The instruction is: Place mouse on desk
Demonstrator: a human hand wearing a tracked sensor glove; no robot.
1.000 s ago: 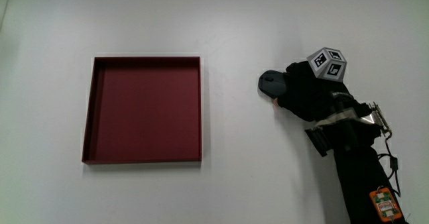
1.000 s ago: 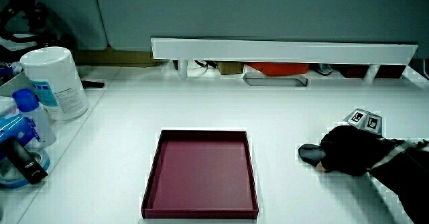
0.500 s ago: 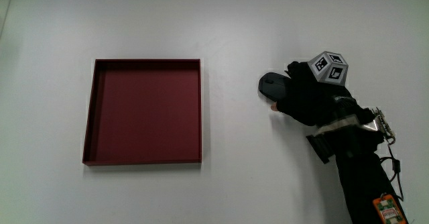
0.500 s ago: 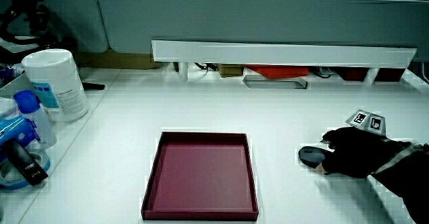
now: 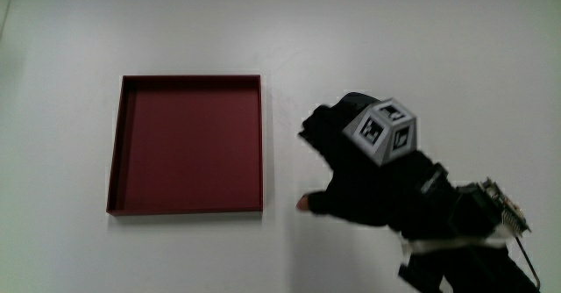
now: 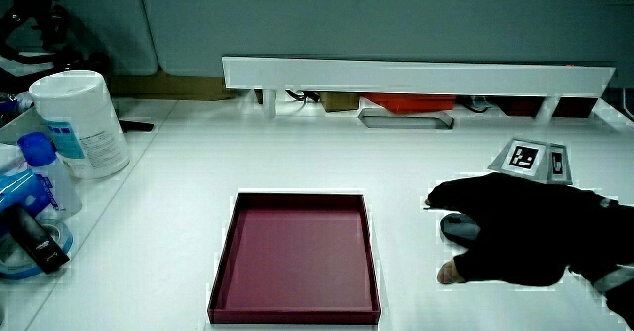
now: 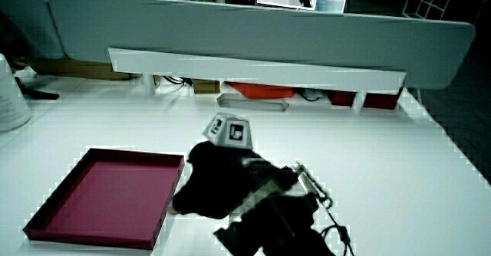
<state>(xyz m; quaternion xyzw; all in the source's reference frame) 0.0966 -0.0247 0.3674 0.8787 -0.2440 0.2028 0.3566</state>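
Observation:
The dark grey mouse lies on the white desk, beside the dark red tray and clear of it. Only a side view shows the mouse; the hand hides it in the main view. The gloved hand hovers over the mouse with its fingers spread and its thumb pointing toward the tray, holding nothing. Both side views show the hand, lifted off the desk. The patterned cube sits on its back. The tray has nothing in it.
A white wipes canister, a blue-capped bottle and a black object stand at the desk's edge, past the tray from the hand. A white rail runs under the grey partition.
The hand has let go of the mouse, lifted off the desk and opened its fingers, shifting a little toward the tray. The mouse stays where it lay.

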